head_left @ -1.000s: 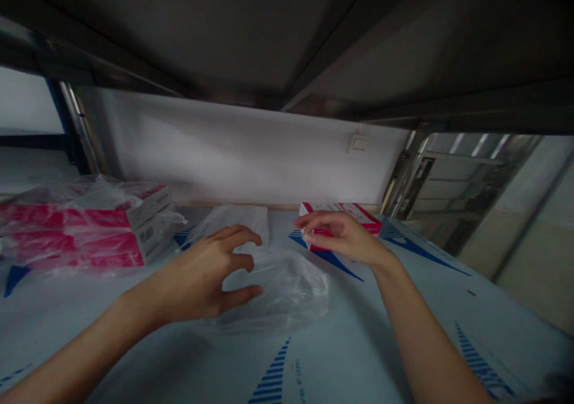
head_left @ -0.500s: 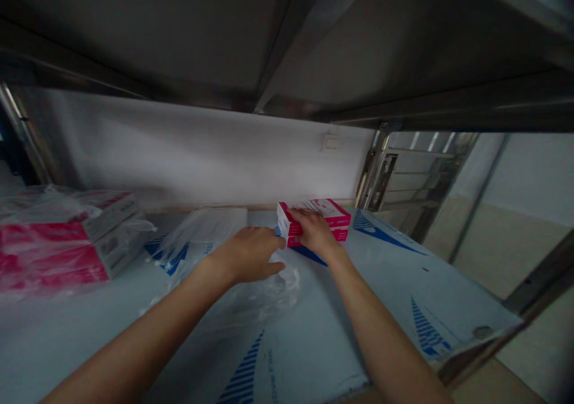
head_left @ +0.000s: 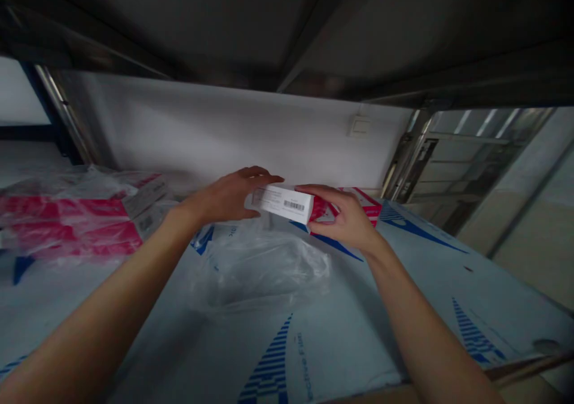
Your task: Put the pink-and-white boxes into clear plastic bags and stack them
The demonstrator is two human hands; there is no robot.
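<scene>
Both of my hands hold a small red and white box [head_left: 283, 202] up above the shelf, its white barcode side facing me. My left hand [head_left: 228, 196] grips its left end, fingers curled over the top. Fingers above and thumb below, my right hand [head_left: 344, 219] grips its right end. Another red and white box [head_left: 371, 205] lies on the shelf just behind my right hand. A crumpled clear plastic bag [head_left: 260, 269] lies on the shelf below the held box.
A stack of red and white boxes in clear plastic wrap [head_left: 81, 219] sits at the left. The shelf surface [head_left: 359, 332] is a white sheet with blue print. A metal shelf [head_left: 269, 27] hangs low overhead. A white wall [head_left: 215, 132] closes the back.
My hands reached to the boxes at the back, took one and lifted it off the shelf toward me. My left hand left the plastic bag.
</scene>
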